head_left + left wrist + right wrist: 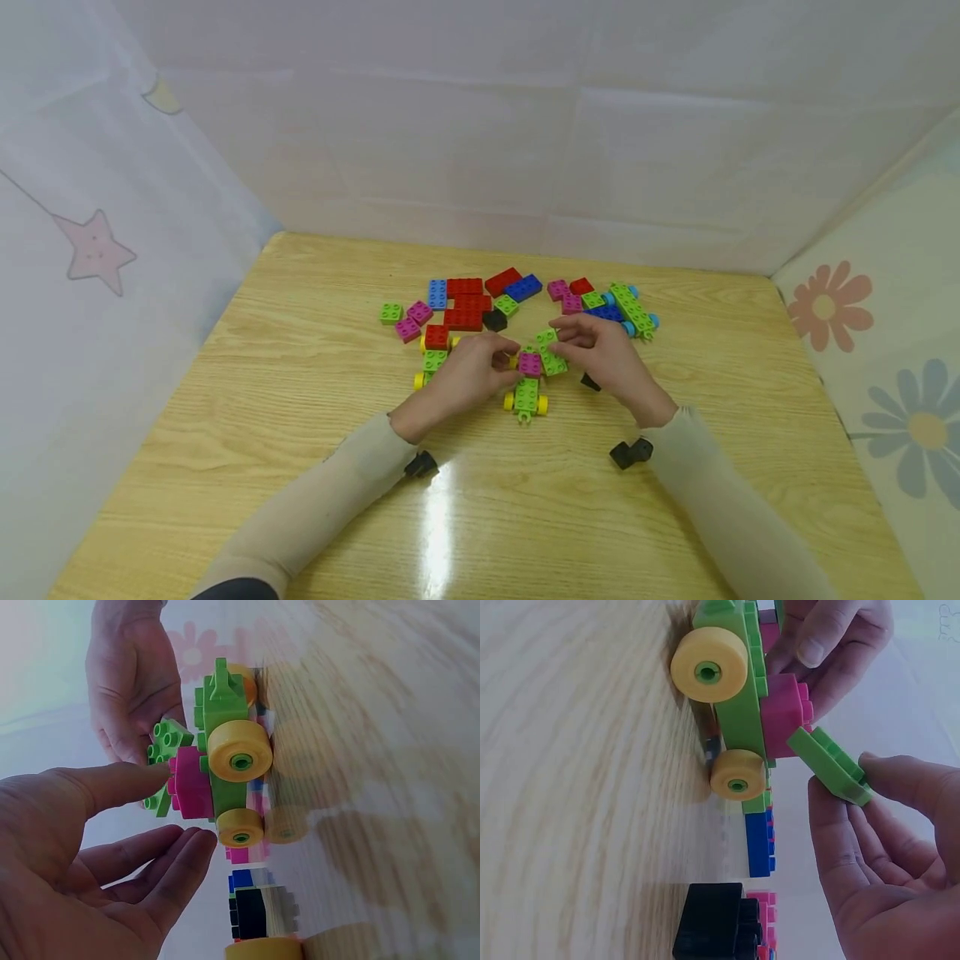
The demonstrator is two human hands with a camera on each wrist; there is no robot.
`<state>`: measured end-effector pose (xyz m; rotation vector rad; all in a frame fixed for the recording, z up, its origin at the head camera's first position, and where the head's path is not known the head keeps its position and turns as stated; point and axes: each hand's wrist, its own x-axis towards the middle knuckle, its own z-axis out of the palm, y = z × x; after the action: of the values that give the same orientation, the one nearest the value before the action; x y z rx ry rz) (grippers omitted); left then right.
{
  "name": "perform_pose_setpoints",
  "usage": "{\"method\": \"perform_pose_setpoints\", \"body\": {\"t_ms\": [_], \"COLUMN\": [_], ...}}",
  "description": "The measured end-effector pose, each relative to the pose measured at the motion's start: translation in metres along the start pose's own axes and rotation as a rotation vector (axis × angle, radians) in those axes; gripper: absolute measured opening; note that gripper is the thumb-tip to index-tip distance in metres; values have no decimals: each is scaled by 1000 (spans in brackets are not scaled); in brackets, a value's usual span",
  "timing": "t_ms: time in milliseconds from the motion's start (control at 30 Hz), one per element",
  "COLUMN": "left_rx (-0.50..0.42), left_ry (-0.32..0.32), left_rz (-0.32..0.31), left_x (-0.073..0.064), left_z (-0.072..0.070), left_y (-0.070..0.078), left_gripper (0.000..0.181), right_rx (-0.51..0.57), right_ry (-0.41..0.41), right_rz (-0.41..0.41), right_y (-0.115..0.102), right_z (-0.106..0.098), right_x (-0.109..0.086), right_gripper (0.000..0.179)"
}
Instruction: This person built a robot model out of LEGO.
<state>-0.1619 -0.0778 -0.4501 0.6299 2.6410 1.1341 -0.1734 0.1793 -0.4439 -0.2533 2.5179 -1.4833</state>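
Observation:
A small car with a lime-green base [527, 397] and yellow wheels [240, 751] stands on the table. On top of its base sits a pink brick [529, 365]. My left hand [480, 364] is beside this brick, thumb near its studs and the fingers apart from the thumb, gripping nothing. Between thumb and fingers, my right hand [603, 354] pinches a flat lime-green brick [832, 766], tilted just above and right of the pink one. Partly behind my left wrist is another yellow-wheeled green car [435, 361] bearing a red brick [437, 337].
Behind the hands lie red bricks [463, 315], a dark blue brick [522, 288] and a light blue one [437, 294]. A blue-wheeled green car [632, 310] stands at the back right. Black pieces [632, 453] lie near my right wrist; another black piece [422, 464] is by my left sleeve.

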Motion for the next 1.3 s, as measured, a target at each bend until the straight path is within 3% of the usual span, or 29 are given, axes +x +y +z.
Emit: {"method": "perform_pose_setpoints", "body": {"t_ms": [133,367,767,900,1133,1300], "left_rx": [12,19,67,71,35,28], "left_ry": [3,-28,-51,-49,-11,1], "left_rz": [18,-9,-7,21,73,58], "left_x": [2,-2,-4,-2,5,4], "left_z": [3,0,-1,0,10,8], "left_y": [-6,4,7,2,-19,-17], "left_gripper": [46,50,58,52,36,33], "right_rx": [17,71,200,220,176,157], "right_ry": [3,-5,9,22,32,29], "right_rz": [9,28,67,85,116,136], "right_y": [-1,-3,-7,-7,-6,-3], "right_z": [1,6,17,20,25,26], "right_x": [-2,-3,-6,-7,-8,-8], "right_gripper": [46,46,42,38,36,35]}}
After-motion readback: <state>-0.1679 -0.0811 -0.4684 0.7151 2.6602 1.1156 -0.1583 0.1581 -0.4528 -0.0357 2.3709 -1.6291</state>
